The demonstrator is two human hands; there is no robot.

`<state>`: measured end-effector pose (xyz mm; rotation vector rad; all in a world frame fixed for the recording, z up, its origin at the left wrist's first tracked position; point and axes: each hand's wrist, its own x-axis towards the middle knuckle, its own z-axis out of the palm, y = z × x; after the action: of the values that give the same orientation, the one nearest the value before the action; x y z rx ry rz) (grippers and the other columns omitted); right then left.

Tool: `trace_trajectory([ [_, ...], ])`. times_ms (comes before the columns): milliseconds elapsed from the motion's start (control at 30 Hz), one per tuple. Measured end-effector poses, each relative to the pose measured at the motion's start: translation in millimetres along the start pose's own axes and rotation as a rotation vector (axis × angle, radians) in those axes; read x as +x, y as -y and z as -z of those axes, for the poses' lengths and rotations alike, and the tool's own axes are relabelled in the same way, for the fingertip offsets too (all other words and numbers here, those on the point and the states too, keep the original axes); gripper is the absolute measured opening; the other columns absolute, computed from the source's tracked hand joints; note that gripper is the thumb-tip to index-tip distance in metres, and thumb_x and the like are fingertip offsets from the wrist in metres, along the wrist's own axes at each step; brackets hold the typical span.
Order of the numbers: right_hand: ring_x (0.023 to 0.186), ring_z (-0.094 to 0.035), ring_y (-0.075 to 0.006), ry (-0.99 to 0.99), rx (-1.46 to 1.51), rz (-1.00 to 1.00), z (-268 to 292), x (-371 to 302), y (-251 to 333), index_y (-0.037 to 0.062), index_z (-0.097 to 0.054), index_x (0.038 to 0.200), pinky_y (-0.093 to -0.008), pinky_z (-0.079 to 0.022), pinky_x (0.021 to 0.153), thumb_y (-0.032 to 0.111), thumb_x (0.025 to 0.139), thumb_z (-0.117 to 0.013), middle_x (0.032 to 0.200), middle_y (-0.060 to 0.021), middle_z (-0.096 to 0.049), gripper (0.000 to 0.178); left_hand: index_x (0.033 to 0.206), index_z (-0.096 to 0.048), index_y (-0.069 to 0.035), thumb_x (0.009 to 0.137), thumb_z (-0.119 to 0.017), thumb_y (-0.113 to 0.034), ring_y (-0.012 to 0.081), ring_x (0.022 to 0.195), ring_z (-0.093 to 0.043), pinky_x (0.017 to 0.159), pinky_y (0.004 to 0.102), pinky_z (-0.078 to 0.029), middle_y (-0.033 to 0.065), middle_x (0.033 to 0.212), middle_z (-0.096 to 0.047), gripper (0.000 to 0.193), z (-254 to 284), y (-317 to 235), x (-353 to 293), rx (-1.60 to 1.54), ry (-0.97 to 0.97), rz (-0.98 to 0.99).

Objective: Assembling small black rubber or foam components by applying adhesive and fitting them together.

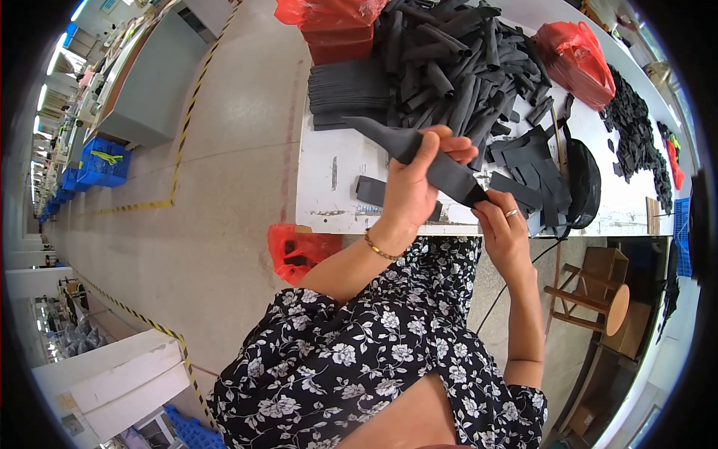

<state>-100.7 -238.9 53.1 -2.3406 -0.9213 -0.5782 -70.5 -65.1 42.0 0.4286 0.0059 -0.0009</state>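
A long dark grey strip of fabric-like material [452, 176] is stretched diagonally above the near edge of the white table [340, 202]. My left hand [413, 183] grips it around the middle, thumb on top. The strip's lower right end is pinched between the fingertips of my right hand [505, 230]. Beyond the hands lies a big heap of curled dark strips [449, 75], with a neat stack of flat strips [348, 93] to its left. Several short flat pieces [535, 168] are scattered right of my hands. One flat piece [372, 189] lies partly behind my left hand.
A black rounded object [583, 176] stands on the table at right. Red plastic bags [576, 63] sit at the back, and another red bag [295, 251] hangs or lies by the table's left corner. A wooden stool [615, 308] is at lower right.
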Motion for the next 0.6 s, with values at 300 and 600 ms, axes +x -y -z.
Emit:
trace_trajectory([
  [300, 0.076, -0.060, -0.0302, -0.103, 0.036, 0.139, -5.4, 12.3, 2.1, -0.0025, -0.059, 0.095, -0.0390, -0.051, 0.063, -0.010, 0.068, -0.071, 0.098, -0.0132, -0.058, 0.030, 0.106, -0.059, 0.000, 0.100, -0.053, -0.026, 0.0318, 0.099, -0.067, 0.095, 0.0433, -0.049, 0.0145, 0.095, -0.070, 0.027, -7.2, 26.2, -18.0, 0.066, 0.102, -0.092],
  [600, 0.080, -0.062, -0.0315, -0.063, 0.065, 0.100, -8.0, 11.6, 7.0, -0.0016, -0.061, 0.094, -0.0398, -0.053, 0.065, -0.008, 0.072, -0.072, 0.095, -0.0130, -0.058, 0.026, 0.107, -0.059, 0.000, 0.101, -0.051, -0.026, 0.0328, 0.108, -0.064, 0.102, 0.0448, -0.045, 0.0147, 0.096, -0.070, 0.028, -0.5, 28.2, -24.5, 0.019, 0.093, -0.004],
])
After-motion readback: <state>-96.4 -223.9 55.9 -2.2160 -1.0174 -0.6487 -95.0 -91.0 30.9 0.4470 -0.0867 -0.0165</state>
